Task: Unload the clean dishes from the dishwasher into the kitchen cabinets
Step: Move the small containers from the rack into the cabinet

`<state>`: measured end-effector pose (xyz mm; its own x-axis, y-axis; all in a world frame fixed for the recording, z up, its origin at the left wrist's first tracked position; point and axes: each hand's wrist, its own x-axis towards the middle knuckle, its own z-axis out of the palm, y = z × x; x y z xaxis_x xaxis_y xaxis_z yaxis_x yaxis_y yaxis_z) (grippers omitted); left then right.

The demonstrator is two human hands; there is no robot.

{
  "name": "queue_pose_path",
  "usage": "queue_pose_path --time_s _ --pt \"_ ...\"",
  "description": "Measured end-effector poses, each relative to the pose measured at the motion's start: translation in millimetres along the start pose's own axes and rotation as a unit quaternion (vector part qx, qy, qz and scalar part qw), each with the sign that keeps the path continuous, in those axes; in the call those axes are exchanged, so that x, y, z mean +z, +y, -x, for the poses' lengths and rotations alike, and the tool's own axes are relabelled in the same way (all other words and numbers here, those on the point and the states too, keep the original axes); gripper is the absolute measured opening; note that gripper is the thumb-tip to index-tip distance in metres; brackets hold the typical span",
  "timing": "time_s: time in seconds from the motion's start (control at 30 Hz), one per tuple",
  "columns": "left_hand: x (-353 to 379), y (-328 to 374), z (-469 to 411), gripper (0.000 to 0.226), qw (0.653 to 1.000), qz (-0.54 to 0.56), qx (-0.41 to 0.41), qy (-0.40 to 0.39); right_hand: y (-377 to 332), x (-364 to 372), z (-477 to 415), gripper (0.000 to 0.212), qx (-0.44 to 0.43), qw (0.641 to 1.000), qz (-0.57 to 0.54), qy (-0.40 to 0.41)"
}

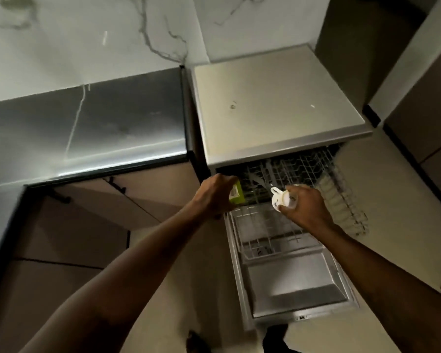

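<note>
white mug gripped in right hand fingers (handle leftward).

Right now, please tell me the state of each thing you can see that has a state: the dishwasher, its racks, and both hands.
Dishwasher door: open, folded down.
Upper rack: pulled partly out.
Lower rack: pulled out over the door, mostly empty.
Left hand: closed on a green cup.
Right hand: closed on a white mug, handle pointing left.
Cabinet doors: shut.
</note>
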<state>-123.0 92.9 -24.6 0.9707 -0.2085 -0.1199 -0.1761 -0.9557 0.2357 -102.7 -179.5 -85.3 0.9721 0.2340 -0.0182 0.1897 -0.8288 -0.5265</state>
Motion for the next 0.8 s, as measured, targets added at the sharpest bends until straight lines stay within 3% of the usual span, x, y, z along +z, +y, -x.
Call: queue_pose_path --time_s 0.2,0.43,0.8 --pt "-64.8 -93.6 96.5 0.046 0.997 0.005 -0.001 0.072 -129.5 20.8 6.0 0.056 -0.079 0.996 0.034 0.014" --pt "-114.7 -207.1 199.3 0.063 0.993 -0.035 -0.081 0.077 -285.9 58.0 13.0 0.046 -0.165 0.985 0.036 0.024" --pt "-190.8 -343.5 281.0 0.066 0.972 -0.035 -0.166 0.163 -489.0 104.3 -34.8 0.048 -0.308 0.95 -0.012 0.05"
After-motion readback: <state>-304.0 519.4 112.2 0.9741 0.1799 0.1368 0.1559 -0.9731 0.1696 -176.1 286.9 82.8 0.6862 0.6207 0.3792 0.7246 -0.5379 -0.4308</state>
